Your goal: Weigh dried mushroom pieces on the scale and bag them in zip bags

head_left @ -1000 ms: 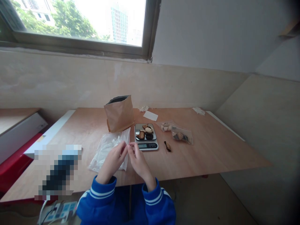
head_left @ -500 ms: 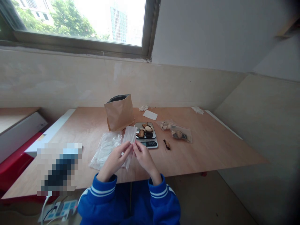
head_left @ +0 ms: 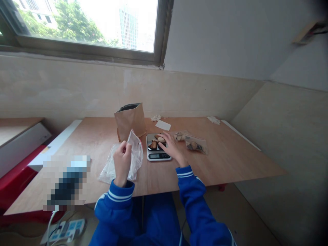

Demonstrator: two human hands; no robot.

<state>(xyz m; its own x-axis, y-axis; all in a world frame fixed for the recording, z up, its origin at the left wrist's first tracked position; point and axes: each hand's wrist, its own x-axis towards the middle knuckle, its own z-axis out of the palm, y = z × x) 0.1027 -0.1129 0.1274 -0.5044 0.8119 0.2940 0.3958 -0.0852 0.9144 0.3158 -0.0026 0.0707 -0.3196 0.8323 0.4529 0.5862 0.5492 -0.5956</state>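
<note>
A plywood table (head_left: 217, 160) is viewed from its near edge, with a window (head_left: 84, 30) above the far wall. A brown paper bag (head_left: 129, 123) with a dark lining stands open near the far edge, left of centre. A digital kitchen scale (head_left: 156, 156) with a mirror-bright platform is placed at mid-table, and browned, irregular dried slices (head_left: 153, 145) with pale and dark surfaces are piled on it, partly hidden by the right hand (head_left: 172, 147). The fingers of that hand are spread downward over the slices; whether a slice is pinched cannot be told. A small clear plastic bag (head_left: 135, 148), crinkled and translucent, is gripped upright in the clenched left hand (head_left: 122, 162), above a flattened clear plastic sheet (head_left: 112, 169) lying on the table. To the right of the scale, a clear bag of food pieces (head_left: 194, 143) lies flat. A white paper slip (head_left: 163, 125) is seen near the far edge.
</note>
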